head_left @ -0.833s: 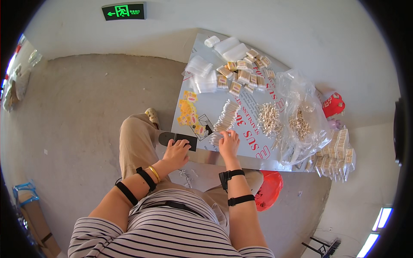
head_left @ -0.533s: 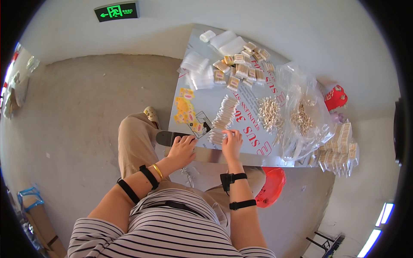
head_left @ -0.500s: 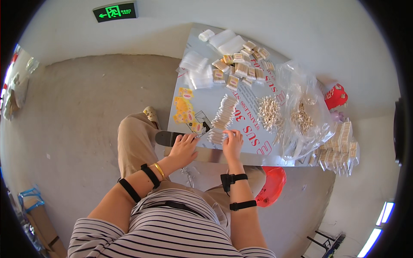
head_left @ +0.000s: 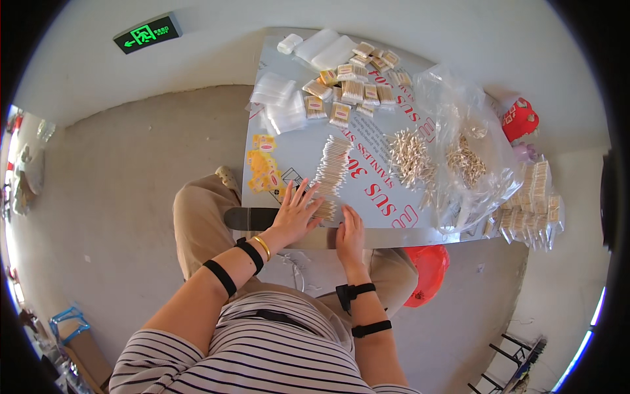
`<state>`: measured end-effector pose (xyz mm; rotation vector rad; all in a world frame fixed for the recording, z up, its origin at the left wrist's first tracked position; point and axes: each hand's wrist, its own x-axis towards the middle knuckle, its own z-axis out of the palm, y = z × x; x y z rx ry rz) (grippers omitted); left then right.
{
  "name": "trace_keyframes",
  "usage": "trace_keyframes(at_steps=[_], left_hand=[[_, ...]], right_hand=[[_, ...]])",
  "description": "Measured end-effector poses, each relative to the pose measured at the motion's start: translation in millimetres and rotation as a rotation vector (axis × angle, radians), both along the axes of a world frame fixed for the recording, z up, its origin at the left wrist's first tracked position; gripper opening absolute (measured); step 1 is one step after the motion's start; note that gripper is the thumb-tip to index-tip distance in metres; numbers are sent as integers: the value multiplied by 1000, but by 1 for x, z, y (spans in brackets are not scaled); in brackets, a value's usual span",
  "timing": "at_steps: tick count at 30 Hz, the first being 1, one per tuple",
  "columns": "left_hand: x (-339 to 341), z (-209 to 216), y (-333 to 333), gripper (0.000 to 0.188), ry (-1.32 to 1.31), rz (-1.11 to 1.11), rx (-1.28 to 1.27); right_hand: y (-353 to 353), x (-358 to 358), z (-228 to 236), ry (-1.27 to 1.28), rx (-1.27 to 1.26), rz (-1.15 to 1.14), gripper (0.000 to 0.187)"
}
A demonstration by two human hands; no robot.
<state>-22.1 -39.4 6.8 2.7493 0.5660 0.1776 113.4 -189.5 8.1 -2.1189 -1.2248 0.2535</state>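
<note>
A long row of cotton swabs (head_left: 333,164) lies side by side on the metal-topped table, running away from me. My left hand (head_left: 295,215) is spread over the near left end of the row, its fingertips touching the swabs. Beside the near right end, my right hand (head_left: 350,231) rests on the tabletop with straight fingers, holding nothing that I can see. Left of the row lie small yellow printed cards (head_left: 264,172). To the right is a loose heap of cotton swabs (head_left: 412,157). A dark flat strip with a rounded end (head_left: 249,218) sticks out past the table's left edge.
Packed swab bundles (head_left: 352,90) and clear plastic sleeves (head_left: 287,113) lie at the far side. A clear bag of swabs (head_left: 464,161) stands right, with stacked packs (head_left: 535,207) beyond it. Below the table edge is a red plastic bag (head_left: 426,276).
My left hand has moved right, from the dark strip onto the swabs. My right hand has drawn back toward me, off the row's near end. The view has shifted slightly.
</note>
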Motion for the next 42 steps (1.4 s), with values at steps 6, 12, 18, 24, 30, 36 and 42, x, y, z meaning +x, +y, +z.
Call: trace_keyframes(at_steps=[6, 12, 18, 24, 30, 36, 42], left_hand=[[-7, 3, -1, 56, 19, -27, -26], [-14, 1, -4, 56, 46, -16, -45], [-14, -5, -6, 57, 60, -17, -23], [-15, -9, -8, 59, 69, -15, -11], [-14, -8, -9, 59, 83, -29, 24], [-15, -10, -10, 61, 98, -29, 26], [-20, 0, -9, 66, 118, -21, 35]], right_hand=[[2, -14, -3, -116, 45, 58, 44], [11, -7, -2, -7, -12, -78, 25], [31, 1, -6, -104, -85, -140, 18], [39, 5, -9, -103, -141, -158, 10], [11, 42, -1, 36, 130, -262, 9], [-14, 40, 15, 172, 73, -254, 8], [-41, 32, 31, 511, -367, -78, 15]])
